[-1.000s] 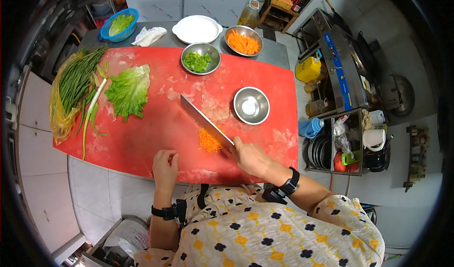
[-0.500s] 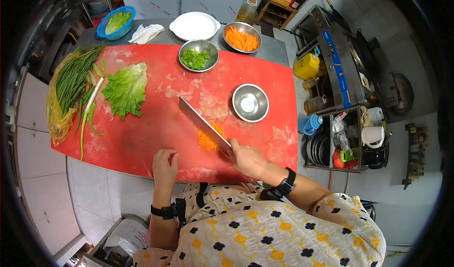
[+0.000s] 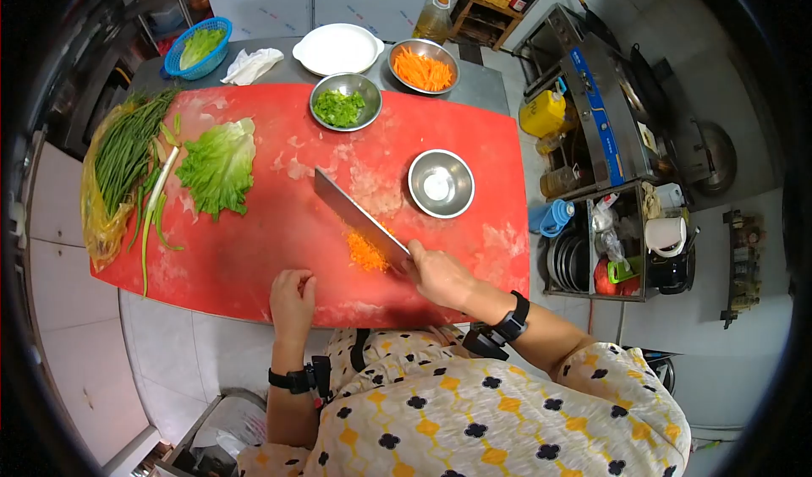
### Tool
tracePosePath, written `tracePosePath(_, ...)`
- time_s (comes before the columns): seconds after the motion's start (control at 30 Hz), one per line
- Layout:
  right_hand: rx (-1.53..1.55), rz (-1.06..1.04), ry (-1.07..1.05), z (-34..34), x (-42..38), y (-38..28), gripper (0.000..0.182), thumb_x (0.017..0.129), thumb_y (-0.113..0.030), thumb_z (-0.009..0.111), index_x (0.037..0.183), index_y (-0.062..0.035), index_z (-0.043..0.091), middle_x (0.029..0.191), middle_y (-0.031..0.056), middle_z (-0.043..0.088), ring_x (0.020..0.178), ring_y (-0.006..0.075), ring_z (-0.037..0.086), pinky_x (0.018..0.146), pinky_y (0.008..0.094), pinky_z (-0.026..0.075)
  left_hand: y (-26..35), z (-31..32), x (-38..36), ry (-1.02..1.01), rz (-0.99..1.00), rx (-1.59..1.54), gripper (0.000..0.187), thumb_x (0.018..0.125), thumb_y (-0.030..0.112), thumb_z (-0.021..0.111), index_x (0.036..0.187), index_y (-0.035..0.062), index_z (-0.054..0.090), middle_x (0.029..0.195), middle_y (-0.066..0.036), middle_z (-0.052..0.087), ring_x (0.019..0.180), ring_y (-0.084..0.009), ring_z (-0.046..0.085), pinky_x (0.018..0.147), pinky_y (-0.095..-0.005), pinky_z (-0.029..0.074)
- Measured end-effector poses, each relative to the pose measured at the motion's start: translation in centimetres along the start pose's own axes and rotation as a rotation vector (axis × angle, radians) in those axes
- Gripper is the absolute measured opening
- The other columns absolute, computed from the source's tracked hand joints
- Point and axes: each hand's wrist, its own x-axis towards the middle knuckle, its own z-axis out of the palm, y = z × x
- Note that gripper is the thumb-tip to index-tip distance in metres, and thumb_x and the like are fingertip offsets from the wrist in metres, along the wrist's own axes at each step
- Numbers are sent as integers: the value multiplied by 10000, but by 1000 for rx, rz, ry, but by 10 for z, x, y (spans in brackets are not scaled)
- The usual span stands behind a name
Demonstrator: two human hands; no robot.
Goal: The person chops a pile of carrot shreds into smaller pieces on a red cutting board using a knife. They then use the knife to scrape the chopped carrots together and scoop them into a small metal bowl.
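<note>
My right hand [image 3: 443,277] grips the handle of a cleaver [image 3: 359,215], whose broad blade slants away to the far left. The blade is over a small heap of finely chopped carrot [image 3: 366,252], hiding part of it; most of the visible heap is on the near left side. Whether the edge touches the board is hidden. My left hand [image 3: 293,299] rests near the front edge of the red cutting board [image 3: 279,232], fingers loosely curled with nothing seen in them. Right of the blade is a metal bowl [image 3: 441,183] with nothing visible inside.
Lettuce [image 3: 218,166] and green chives in a yellow bag [image 3: 103,206] lie on the left. At the back are a bowl of chopped greens [image 3: 346,102], a bowl of carrot strips [image 3: 424,67], a white dish [image 3: 338,49], a cloth [image 3: 252,66] and a blue basket [image 3: 198,48].
The cleaver has shifted slightly away from me, and less chopped carrot shows on its far side. My left hand stays near the front edge. The whole view has shifted a little.
</note>
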Motion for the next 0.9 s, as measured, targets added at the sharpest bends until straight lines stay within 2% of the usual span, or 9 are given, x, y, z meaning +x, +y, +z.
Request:
tracePosePath(0.17, -28, 24, -18, -7, 1, 2, 231, 973, -196, 487, 1000, 25, 421, 770, 293, 627, 746, 486, 611, 650, 564, 460, -2, 0, -1, 27, -20, -22, 85, 833, 80, 670, 893, 23, 651, 873, -113, 621, 828, -288, 600, 744, -380, 490)
tracePosePath(0.37, 32, -40, 46, -12, 5, 13, 229, 975, -195, 482, 978, 24, 413, 764, 297, 621, 747, 487, 610, 651, 573, 455, -4, -3, -2, 9, -80, -38, 100, 830, 88, 679, 895, 16, 655, 882, -113, 627, 845, -284, 611, 758, -372, 496)
tracePosePath(0.47, 9, 22, 91, -17, 1, 12, 237, 978, -199, 500, 1017, 13, 401, 749, 317, 605, 741, 513, 591, 648, 581, 442, -9, -6, -2, 21, -72, -25, 101, 832, 91, 680, 898, 17, 659, 882, -112, 628, 837, -277, 613, 756, -367, 500)
tracePosePath(0.57, -55, 52, 53, -10, 6, 20, 233, 977, -200, 502, 1013, 8, 402, 742, 317, 605, 741, 509, 595, 651, 583, 446, -8, -8, -3, -4, -130, -29, 99, 835, 94, 680, 894, 17, 661, 880, -113, 628, 828, -272, 616, 748, -362, 502)
tracePosePath(0.63, -88, 8, 66, -10, 6, 16, 204, 968, -187, 480, 983, 7, 422, 744, 286, 628, 716, 479, 615, 629, 570, 462, -8, -8, -2, 2, -116, -25, 100, 835, 96, 680, 893, 16, 661, 878, -113, 628, 826, -271, 617, 745, -361, 504)
tracePosePath(0.83, -70, -9, 68, 8, 4, 13, 190, 967, -178, 474, 987, 4, 422, 745, 274, 636, 699, 471, 618, 605, 558, 471, -2, -10, 2, -1, -104, -22, 101, 839, 98, 680, 891, 13, 662, 875, -111, 630, 827, -269, 620, 749, -357, 507)
tracePosePath(0.9, -62, 0, 57, -5, -2, 0, 187, 968, -176, 470, 988, 3, 420, 746, 273, 636, 701, 471, 619, 605, 558, 472, -2, -11, 2, -7, -105, -13, 102, 842, 99, 679, 893, 12, 663, 877, -110, 631, 831, -269, 621, 752, -356, 508)
